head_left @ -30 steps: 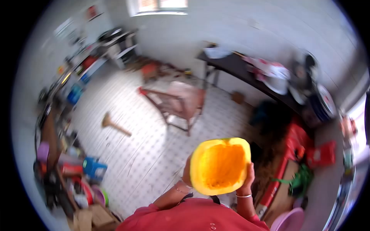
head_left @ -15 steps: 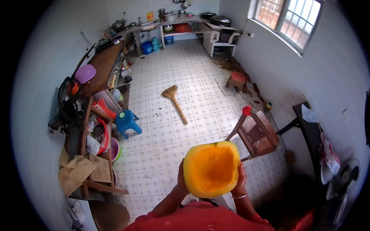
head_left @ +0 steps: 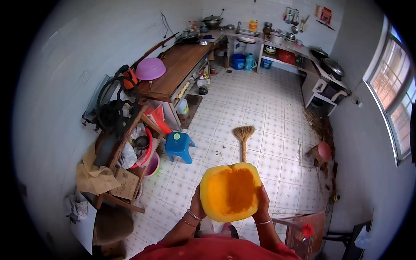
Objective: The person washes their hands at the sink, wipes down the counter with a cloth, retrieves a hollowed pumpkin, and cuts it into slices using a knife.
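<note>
A hollowed-out pumpkin half point(head_left: 230, 193) is held up in front of my body, its orange inside facing me. My left hand point(head_left: 197, 203) wraps the pumpkin's left side, most of its fingers hidden behind the rind. On the opposite side, my right hand point(head_left: 262, 204) grips the rind with the thumb near the cut rim. Just beyond the pumpkin lies a straw broom point(head_left: 244, 134) on the tiled floor, its handle partly covered by the pumpkin.
A blue stool point(head_left: 179, 146) stands left of the broom, beside a wooden rack point(head_left: 130, 134) full of goods. A long wooden counter point(head_left: 175, 65) runs along the left wall. To the right are a low red-topped stool point(head_left: 324, 151) and a wooden chair point(head_left: 303, 229).
The view has turned left, so the room's contents appear shifted to the right. Both hands still hold the pumpkin half, which now sits slightly further left in view and overlaps the broom handle.
</note>
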Demonstrator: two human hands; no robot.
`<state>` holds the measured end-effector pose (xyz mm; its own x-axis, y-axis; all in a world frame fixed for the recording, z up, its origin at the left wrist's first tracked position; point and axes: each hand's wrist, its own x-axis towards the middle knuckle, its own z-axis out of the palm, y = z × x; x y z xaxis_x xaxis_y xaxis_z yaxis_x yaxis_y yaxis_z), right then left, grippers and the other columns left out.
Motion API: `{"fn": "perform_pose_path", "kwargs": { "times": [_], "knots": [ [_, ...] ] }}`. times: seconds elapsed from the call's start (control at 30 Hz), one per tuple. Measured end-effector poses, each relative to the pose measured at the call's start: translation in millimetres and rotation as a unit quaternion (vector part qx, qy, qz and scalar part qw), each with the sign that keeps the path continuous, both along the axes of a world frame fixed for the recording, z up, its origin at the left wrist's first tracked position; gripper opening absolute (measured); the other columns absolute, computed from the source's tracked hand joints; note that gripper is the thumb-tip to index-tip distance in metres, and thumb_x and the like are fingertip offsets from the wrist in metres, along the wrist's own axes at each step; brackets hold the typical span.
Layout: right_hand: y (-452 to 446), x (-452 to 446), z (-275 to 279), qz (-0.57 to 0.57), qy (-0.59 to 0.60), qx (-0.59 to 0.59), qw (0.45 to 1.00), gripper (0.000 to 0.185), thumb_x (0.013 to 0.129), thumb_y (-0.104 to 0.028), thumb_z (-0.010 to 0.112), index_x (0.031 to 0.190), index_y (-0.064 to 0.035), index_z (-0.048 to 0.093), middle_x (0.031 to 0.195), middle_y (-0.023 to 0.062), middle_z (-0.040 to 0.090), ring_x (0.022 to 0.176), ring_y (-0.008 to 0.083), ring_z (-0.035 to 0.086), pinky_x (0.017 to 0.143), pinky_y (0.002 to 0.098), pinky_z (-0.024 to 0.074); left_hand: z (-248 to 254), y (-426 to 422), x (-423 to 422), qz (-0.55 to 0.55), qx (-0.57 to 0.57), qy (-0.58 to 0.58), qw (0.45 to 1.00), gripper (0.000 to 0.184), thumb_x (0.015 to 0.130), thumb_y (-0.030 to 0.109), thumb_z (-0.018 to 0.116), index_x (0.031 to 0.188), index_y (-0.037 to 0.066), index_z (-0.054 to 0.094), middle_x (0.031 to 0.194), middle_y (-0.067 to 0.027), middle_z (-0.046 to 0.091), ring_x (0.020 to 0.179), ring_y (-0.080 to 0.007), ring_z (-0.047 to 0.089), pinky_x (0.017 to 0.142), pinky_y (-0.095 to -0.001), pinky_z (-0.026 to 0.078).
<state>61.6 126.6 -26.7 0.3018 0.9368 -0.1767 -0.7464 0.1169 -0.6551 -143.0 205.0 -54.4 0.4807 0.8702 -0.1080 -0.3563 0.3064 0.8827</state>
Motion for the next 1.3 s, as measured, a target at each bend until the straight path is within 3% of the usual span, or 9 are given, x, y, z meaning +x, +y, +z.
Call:
{"fn": "perform_pose_path", "kwargs": {
  "times": [0.1,0.17,0.27,0.57,0.7,0.83,0.93,1.1,1.3],
  "knots": [
    [88,12,-20,0.041,-0.014,-0.006,0.999,0.051,0.096,-0.036,0.043,0.136,-0.0041,0.038,0.128,0.0111,0.049,0.115,0.0236,0.05,0.098,0.035,0.0403,9,70,9,0.032,-0.109,-0.152,0.982,0.052,0.097,0.039,0.039,0.136,0.004,0.036,0.132,-0.0087,0.047,0.118,-0.0217,0.049,0.1,-0.0355,0.039],
    [146,17,-26,0.068,0.005,-0.027,0.997,0.053,0.096,-0.036,0.043,0.137,-0.0043,0.037,0.13,0.0113,0.049,0.116,0.0239,0.049,0.098,0.0352,0.0401,19,122,13,0.023,-0.286,-0.233,0.929,0.063,0.094,0.052,0.036,0.137,0.006,0.036,0.135,-0.0086,0.045,0.118,-0.0223,0.049,0.1,-0.0364,0.04],
    [241,31,-27,0.066,-0.016,-0.019,0.998,0.052,0.096,-0.036,0.043,0.137,-0.0046,0.037,0.129,0.0117,0.049,0.115,0.0242,0.05,0.098,0.0356,0.0411,2,218,31,0.001,-0.273,-0.251,0.929,0.067,0.093,0.059,0.03,0.137,0.008,0.037,0.135,-0.0086,0.046,0.119,-0.0224,0.049,0.1,-0.037,0.04],
    [498,120,5,-0.012,-0.047,-0.04,0.998,0.049,0.096,-0.038,0.042,0.131,-0.0037,0.043,0.12,0.012,0.055,0.107,0.0241,0.055,0.092,0.036,0.0458,21,494,119,-0.068,-0.229,-0.213,0.947,0.068,0.092,0.059,0.035,0.138,0.008,0.036,0.133,-0.0093,0.047,0.12,-0.0215,0.048,0.101,-0.0366,0.039],
    [588,156,-2,-0.046,-0.039,-0.049,0.997,0.048,0.095,-0.039,0.042,0.129,-0.0044,0.045,0.119,0.0115,0.055,0.106,0.0237,0.056,0.091,0.0356,0.046,25,598,169,-0.078,-0.255,-0.206,0.942,0.056,0.097,0.046,0.035,0.134,0.005,0.039,0.13,-0.0073,0.049,0.117,-0.017,0.048,0.1,-0.0309,0.039],
    [692,208,-26,-0.041,-0.011,-0.079,0.996,0.046,0.096,-0.039,0.041,0.126,-0.005,0.047,0.118,0.0111,0.056,0.104,0.0235,0.056,0.09,0.035,0.0463,5,707,221,-0.077,-0.265,-0.19,0.942,0.055,0.096,0.047,0.039,0.134,0.007,0.04,0.131,-0.0067,0.049,0.118,-0.0167,0.047,0.101,-0.0305,0.037],
    [799,250,-45,0.011,0.025,-0.039,0.999,0.048,0.097,-0.037,0.041,0.134,-0.0056,0.04,0.126,0.0112,0.051,0.114,0.0244,0.051,0.096,0.0366,0.0425,6,797,256,-0.033,-0.242,-0.175,0.954,0.059,0.094,0.051,0.041,0.134,0.008,0.041,0.13,-0.0068,0.051,0.117,-0.0195,0.051,0.099,-0.0348,0.041],
    [984,276,-14,0.102,-0.002,-0.051,0.993,0.048,0.096,-0.038,0.04,0.13,-0.0038,0.043,0.122,0.0112,0.054,0.109,0.0232,0.053,0.093,0.0352,0.0438,6,938,268,0.068,-0.235,-0.208,0.947,0.058,0.093,0.051,0.042,0.132,0.008,0.044,0.129,-0.0072,0.052,0.116,-0.0203,0.051,0.1,-0.0362,0.04],
    [1212,232,-27,0.306,-0.042,0.042,0.95,0.05,0.096,-0.035,0.042,0.135,-0.0038,0.038,0.129,0.0109,0.05,0.117,0.0225,0.049,0.099,0.0345,0.0393,-17,1087,228,0.232,-0.168,-0.228,0.931,0.061,0.093,0.053,0.041,0.134,0.008,0.042,0.131,-0.0081,0.051,0.119,-0.0225,0.05,0.102,-0.038,0.039]
  ]
}}
